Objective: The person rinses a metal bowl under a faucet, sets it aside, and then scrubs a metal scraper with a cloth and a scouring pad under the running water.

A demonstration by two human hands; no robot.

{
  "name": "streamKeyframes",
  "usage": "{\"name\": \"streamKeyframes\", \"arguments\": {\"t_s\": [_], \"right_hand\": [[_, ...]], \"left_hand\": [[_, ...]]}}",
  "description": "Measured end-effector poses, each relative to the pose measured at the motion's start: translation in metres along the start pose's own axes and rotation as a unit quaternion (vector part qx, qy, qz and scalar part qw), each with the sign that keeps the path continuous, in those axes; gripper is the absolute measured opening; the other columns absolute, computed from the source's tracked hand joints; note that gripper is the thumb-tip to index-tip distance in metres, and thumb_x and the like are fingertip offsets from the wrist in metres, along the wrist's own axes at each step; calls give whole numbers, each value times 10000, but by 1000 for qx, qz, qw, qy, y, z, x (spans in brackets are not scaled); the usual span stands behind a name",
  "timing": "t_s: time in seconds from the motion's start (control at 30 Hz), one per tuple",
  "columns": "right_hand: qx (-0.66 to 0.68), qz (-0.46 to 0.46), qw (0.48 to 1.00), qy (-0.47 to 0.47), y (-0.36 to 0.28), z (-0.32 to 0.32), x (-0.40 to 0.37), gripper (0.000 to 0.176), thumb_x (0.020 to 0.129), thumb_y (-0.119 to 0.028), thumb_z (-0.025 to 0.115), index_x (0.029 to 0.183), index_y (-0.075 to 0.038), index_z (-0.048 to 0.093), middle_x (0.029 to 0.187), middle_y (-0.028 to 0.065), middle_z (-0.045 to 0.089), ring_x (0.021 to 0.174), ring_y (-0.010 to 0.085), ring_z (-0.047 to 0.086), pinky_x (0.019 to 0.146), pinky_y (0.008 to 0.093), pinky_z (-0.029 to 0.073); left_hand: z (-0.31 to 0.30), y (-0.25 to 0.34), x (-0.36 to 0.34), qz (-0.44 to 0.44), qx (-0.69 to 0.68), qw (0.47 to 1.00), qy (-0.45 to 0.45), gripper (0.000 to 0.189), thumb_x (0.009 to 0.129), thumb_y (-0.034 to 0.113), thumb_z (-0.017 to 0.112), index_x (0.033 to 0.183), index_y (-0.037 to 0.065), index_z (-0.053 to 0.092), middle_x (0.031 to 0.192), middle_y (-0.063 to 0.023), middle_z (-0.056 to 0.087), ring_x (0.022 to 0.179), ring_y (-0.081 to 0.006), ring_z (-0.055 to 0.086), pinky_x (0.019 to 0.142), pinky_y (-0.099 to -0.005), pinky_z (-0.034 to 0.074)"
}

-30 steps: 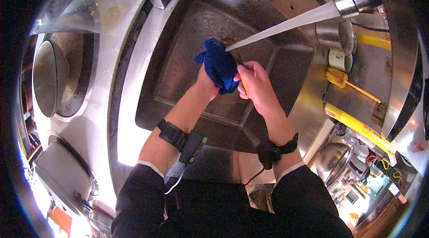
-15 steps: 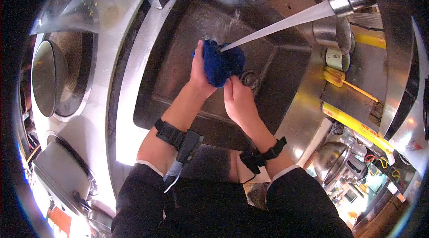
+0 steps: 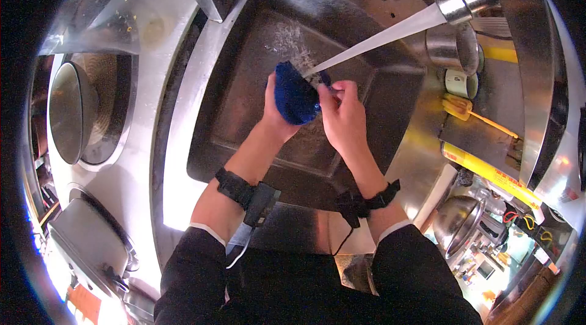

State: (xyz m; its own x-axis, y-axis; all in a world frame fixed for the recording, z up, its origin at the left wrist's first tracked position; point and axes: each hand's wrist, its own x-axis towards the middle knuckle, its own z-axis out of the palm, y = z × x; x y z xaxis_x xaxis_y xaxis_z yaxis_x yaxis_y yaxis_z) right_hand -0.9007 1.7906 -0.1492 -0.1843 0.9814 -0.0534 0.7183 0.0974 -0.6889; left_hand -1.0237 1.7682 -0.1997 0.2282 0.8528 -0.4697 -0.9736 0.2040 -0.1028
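A wet dark-blue cloth [image 3: 295, 96] is bunched up over the metal sink [image 3: 235, 108]. Its left side rests in my left hand [image 3: 274, 111], whose fingers wrap behind it and are partly hidden. My right hand [image 3: 345, 111] pinches the cloth's right edge between thumb and fingers. From the faucet [image 3: 458, 6], a strong stream of water [image 3: 384, 38] runs down to the cloth's upper right side and splashes onto the sink floor beyond.
Left of the sink, a white counter [image 3: 177, 117] carries a large bowl [image 3: 70, 111] and a lidded rectangular pan [image 3: 91, 233]. On the right ledge are a metal pot [image 3: 452, 47], a small white cup [image 3: 459, 83], a yellow-handled brush [image 3: 458, 106] and a long yellow box [image 3: 488, 172].
My right hand has moved up and right along the cloth, drawing its edge aside. The cloth is narrower and turned, and more water now splashes past it onto the sink floor.
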Motion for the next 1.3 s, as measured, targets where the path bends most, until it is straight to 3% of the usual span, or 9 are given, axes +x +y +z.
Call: {"name": "streamKeyframes", "arguments": {"t_s": [0.07,0.2,0.23,0.27,0.43,0.7,0.93,1.17,1.3], "right_hand": [[-32,48,998,-10,-4,7,1,241,909,-290,514,972,-61,469,709,211,616,686,417,609,586,520,460],[-100,-14,994,-36,-12,20,-13,163,887,-196,507,828,-54,455,682,221,578,664,426,581,563,540,432],[-105,-25,993,-44,-18,19,-20,147,873,-173,518,829,-48,456,677,216,567,655,431,570,563,534,434],[-102,-32,993,-42,-21,17,-28,145,874,-164,520,822,-46,455,672,214,564,654,430,569,565,530,436],[-69,6,995,-76,-27,0,-42,149,879,-148,524,801,-45,448,663,208,554,647,423,567,569,523,437],[-90,-74,993,-18,-15,-8,-18,128,877,-120,563,830,-27,489,694,226,573,657,408,592,549,454,450],[-65,12,997,-24,-23,-5,-53,184,883,-147,567,794,-19,470,676,221,569,660,411,594,521,436,439],[-57,40,998,-5,-16,0,-22,213,903,-176,541,800,-6,464,681,226,569,681,422,591,543,446,443],[-8,65,998,-12,-25,5,-61,196,900,-160,548,799,-17,459,640,223,539,655,414,588,525,417,440]], "left_hand": [[-4,-3,3,-10,3,999,44,493,894,546,385,1056,129,590,989,-87,633,902,-256,609,819,-417,500],[-38,2,12,-47,-20,999,8,469,897,522,385,1008,116,592,953,-91,633,879,-257,610,818,-400,496],[-34,5,10,-53,-28,997,-57,432,903,491,381,981,123,595,949,-91,630,870,-254,607,821,-393,490],[-23,1,6,-6,21,996,89,441,916,485,352,972,113,582,953,-101,627,861,-263,602,791,-403,493],[-15,-4,2,-23,-19,999,22,503,928,451,320,1095,50,573,1056,-159,623,977,-322,593,884,-438,468],[-5,-10,8,-1,55,994,90,409,946,441,350,1014,98,563,941,-98,620,860,-247,603,763,-389,501],[0,-4,4,35,74,995,61,383,944,427,421,1017,90,588,967,-106,631,833,-246,619,763,-371,521],[-18,-8,7,-46,95,989,105,367,924,446,432,954,110,574,824,-82,626,753,-248,625,668,-336,524],[-9,-6,9,25,97,985,140,403,897,517,416,888,138,557,779,-51,586,714,-213,598,618,-378,508]]}}
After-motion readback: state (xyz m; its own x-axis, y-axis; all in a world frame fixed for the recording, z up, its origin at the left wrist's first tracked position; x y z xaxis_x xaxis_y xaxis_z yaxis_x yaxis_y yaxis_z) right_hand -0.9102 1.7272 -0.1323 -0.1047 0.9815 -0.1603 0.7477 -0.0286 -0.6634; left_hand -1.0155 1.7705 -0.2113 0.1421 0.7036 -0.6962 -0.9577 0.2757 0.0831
